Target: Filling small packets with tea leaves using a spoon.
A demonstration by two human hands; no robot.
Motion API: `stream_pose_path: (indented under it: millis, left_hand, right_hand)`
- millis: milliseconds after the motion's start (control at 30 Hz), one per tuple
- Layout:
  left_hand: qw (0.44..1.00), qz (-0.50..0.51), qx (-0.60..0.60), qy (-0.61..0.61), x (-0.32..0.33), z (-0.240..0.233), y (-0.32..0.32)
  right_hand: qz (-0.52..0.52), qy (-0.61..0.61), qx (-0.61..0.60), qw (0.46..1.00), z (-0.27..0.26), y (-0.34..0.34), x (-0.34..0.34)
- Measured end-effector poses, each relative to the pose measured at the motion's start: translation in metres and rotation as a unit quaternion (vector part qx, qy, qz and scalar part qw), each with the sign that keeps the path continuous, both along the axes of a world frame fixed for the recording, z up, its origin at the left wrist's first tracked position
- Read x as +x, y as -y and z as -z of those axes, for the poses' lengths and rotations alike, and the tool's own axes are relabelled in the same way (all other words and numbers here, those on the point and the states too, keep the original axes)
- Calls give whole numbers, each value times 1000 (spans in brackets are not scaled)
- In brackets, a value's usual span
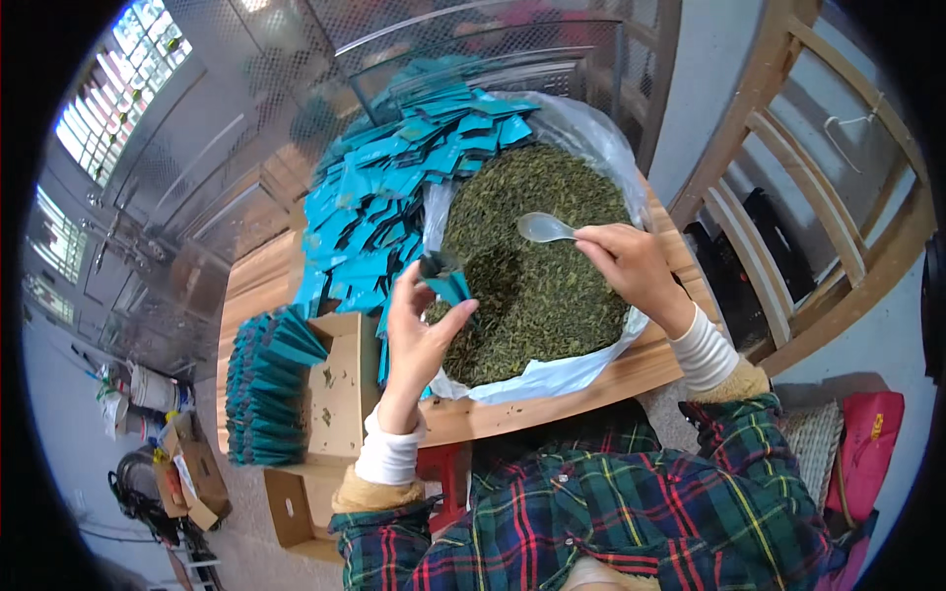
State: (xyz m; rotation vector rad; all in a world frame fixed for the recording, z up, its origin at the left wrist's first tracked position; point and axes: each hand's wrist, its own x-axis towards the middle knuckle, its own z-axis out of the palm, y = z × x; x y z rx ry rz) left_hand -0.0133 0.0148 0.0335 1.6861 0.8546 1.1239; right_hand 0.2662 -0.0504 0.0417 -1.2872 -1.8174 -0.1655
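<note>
My right hand (628, 266) grips the handle of a translucent plastic spoon (545, 228), whose bowl is over a large heap of dried green leaves (547, 295). Clear plastic sheeting (591, 122) surrounds the heap. At the heap's left edge, my left hand (425, 325) holds a small teal packet (447, 281) between thumb and fingers, its top apparently spread. Many flat teal packets (377, 199) lie piled behind and left of that hand. Whether the spoon bears any leaves is not clear.
Upright teal packets (270, 384) stand in a row along a cardboard box (340, 399) on the wooden table (255, 277). A second cardboard box (295, 510) is lower down. A metal mesh-panelled door (480, 37) lies beyond, with a wooden frame (768, 221) at right.
</note>
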Motion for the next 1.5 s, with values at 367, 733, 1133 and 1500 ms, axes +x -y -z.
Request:
stream_pose_path:
  millis: [367,733,1133,1500]
  left_hand:
    - [957,-259,16,-129,-87,121,112]
    - [960,-275,-21,-39,-112,59,95]
    - [875,-463,11,-137,-285,118,-77]
    - [838,-496,46,-222,-288,133,-78]
  right_hand:
    - [-10,-222,-117,968,30,28,-19]
    - [-16,-248,-144,958,33,31,-9]
    - [6,-251,-138,958,39,48,-5]
    - [10,-241,-152,958,42,52,-12]
